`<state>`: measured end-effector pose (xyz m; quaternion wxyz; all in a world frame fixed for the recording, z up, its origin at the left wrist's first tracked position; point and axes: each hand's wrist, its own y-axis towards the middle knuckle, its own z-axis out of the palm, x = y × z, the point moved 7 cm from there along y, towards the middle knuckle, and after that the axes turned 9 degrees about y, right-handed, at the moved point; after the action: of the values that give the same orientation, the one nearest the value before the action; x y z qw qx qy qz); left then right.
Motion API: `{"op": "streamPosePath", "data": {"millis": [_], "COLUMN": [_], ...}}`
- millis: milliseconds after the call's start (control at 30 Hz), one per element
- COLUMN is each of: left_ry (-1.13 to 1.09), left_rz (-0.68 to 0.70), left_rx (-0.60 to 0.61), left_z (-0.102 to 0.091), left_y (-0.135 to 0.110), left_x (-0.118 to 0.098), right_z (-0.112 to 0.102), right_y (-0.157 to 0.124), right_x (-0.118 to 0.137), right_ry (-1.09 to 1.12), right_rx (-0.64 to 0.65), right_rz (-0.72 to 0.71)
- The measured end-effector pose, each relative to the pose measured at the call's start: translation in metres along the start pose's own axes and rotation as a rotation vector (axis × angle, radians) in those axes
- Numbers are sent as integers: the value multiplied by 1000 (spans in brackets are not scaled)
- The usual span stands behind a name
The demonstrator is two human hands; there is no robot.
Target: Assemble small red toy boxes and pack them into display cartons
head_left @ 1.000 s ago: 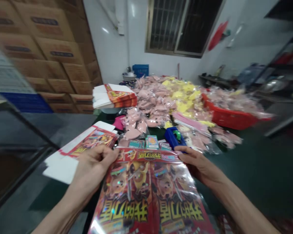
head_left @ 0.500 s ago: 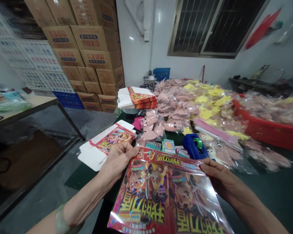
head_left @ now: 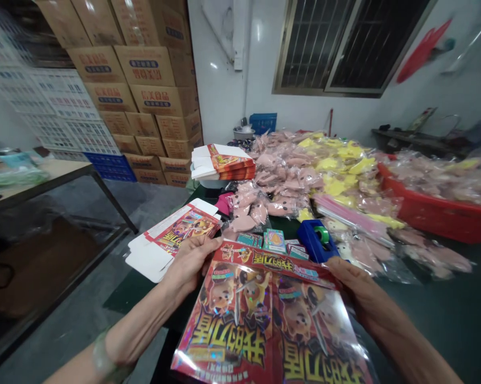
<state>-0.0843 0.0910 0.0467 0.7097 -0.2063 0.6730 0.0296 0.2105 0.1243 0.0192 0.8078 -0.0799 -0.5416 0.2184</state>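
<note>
Both my hands hold a large red printed card with cartoon figures and gold lettering, sealed in a transparent plastic bag (head_left: 260,314). My left hand (head_left: 190,264) grips its upper left corner, and my right hand (head_left: 362,285) grips its right edge. Just beyond my left hand lies a flat printed box blank (head_left: 172,240) with white flaps. Several small card packets (head_left: 274,241) and a blue tape dispenser (head_left: 316,240) sit just past the bag's top edge.
Bagged pink and yellow plush items (head_left: 292,181) heap across the dark green table (head_left: 444,304). A red crate (head_left: 432,210) stands at right, a stack of flat boxes (head_left: 222,162) at the back, and stacked cartons (head_left: 144,101) behind. A side table (head_left: 36,173) stands at left.
My view has swung from a strong tilt to nearly level and shifted left. Both hands still hold the bag, which now sits slightly higher and more tilted.
</note>
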Motion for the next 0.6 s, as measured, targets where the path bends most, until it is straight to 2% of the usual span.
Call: {"op": "streamPosePath", "data": {"millis": [233, 367, 467, 533, 600], "left_ry": [38, 24, 10, 11, 48], "left_rz": [30, 23, 37, 47, -12], "left_rx": [78, 94, 61, -27, -131], "left_z": [8, 6, -15, -44, -75], "left_y": [13, 18, 4, -20, -56], "left_x": [-1, -3, -1, 14, 46], "right_z": [3, -4, -15, -16, 1], "right_y": [-1, 3, 10, 12, 11], "right_x": [-2, -2, 11, 36, 63], "right_ry": [58, 72, -82, -279, -476], "right_rx": [-64, 2, 64, 44, 61], "right_rz": [-17, -6, 15, -116, -289]}}
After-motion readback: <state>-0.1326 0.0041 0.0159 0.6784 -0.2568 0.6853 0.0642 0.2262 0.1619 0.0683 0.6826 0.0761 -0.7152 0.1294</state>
